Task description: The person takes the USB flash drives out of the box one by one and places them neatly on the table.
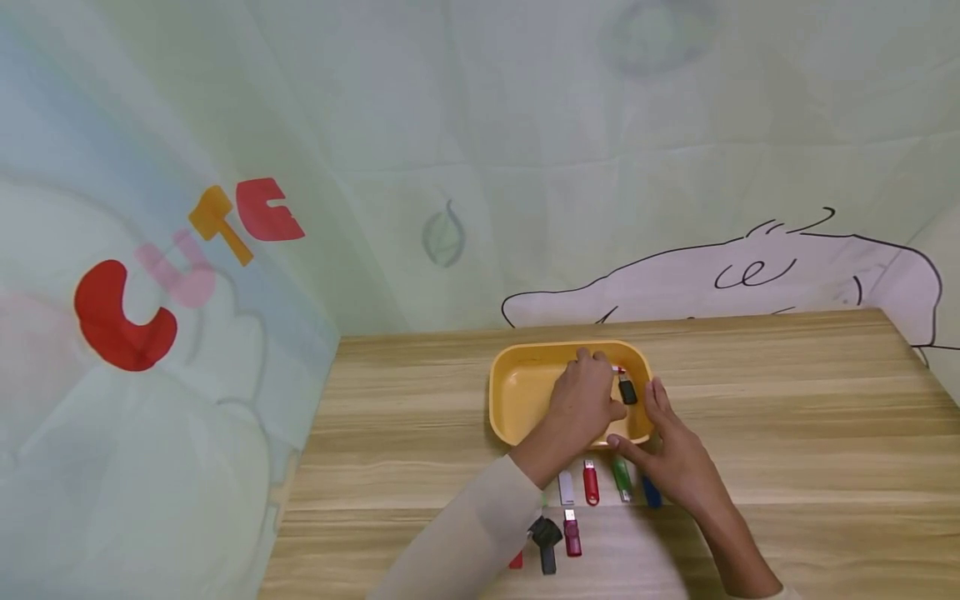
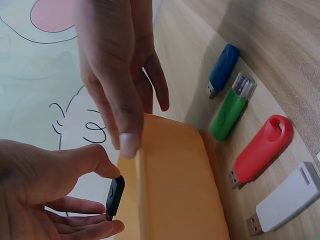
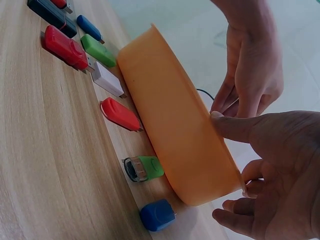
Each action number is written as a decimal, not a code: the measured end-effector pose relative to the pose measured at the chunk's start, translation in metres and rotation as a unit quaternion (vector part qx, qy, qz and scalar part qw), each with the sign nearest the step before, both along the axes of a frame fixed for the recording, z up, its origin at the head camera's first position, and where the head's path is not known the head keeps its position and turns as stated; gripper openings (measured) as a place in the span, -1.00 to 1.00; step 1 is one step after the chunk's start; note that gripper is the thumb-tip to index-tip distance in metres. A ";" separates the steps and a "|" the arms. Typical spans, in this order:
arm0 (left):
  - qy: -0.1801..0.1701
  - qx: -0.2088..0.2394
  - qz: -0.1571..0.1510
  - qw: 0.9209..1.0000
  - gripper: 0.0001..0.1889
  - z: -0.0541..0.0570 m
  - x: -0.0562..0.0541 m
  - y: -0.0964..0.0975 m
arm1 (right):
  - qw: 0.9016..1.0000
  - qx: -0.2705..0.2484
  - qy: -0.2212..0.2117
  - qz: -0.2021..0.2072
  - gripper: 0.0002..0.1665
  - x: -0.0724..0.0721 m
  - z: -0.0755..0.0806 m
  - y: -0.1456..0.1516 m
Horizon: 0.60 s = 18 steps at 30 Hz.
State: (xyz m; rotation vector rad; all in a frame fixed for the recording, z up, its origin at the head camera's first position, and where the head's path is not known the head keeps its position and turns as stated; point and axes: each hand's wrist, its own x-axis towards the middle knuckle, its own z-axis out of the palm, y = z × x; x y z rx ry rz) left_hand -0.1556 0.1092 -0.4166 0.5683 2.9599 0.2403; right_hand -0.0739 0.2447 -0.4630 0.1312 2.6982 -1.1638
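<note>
Above a shallow yellow bin (image 1: pixel 517 354), the left hand (image 1: pixel 581 396) reaches in from the front left. In the left wrist view, its thumb and fingertips pinch a small black USB stick (image 2: pixel 115 196) by its two ends. The right hand (image 1: pixel 678 462) holds the bin at its front right corner. Its thumb (image 3: pixel 232 127) rests on the near rim and its fingers touch the right end. In the head view, a black USB stick (image 1: pixel 627 390) shows inside the bin's right end, beside the left thumb, with a small red-and-white piece above it.
Before the bin lie a white USB stick (image 1: pixel 566 488), a red one (image 1: pixel 592 483), a green one (image 1: pixel 622 479) and a blue one (image 1: pixel 651 492). Nearer are a dark red stick (image 1: pixel 572 536), a black one (image 1: pixel 547 546) and another red one (image 1: pixel 516 561). A curtain hangs behind the wooden table (image 1: pixel 405 400).
</note>
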 end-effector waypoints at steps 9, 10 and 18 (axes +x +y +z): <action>0.006 0.004 -0.020 1.000 -0.44 0.013 0.012 -0.006 | 1.000 -0.001 0.002 0.002 0.30 0.000 0.000 0.001; 0.005 0.005 -0.020 1.000 -0.45 0.014 0.013 -0.007 | 1.000 -0.001 0.001 0.001 0.30 0.000 -0.001 0.001; -0.009 0.007 -0.018 1.000 -0.42 0.025 0.023 -0.008 | 1.000 0.004 -0.004 0.001 0.27 -0.001 0.000 0.001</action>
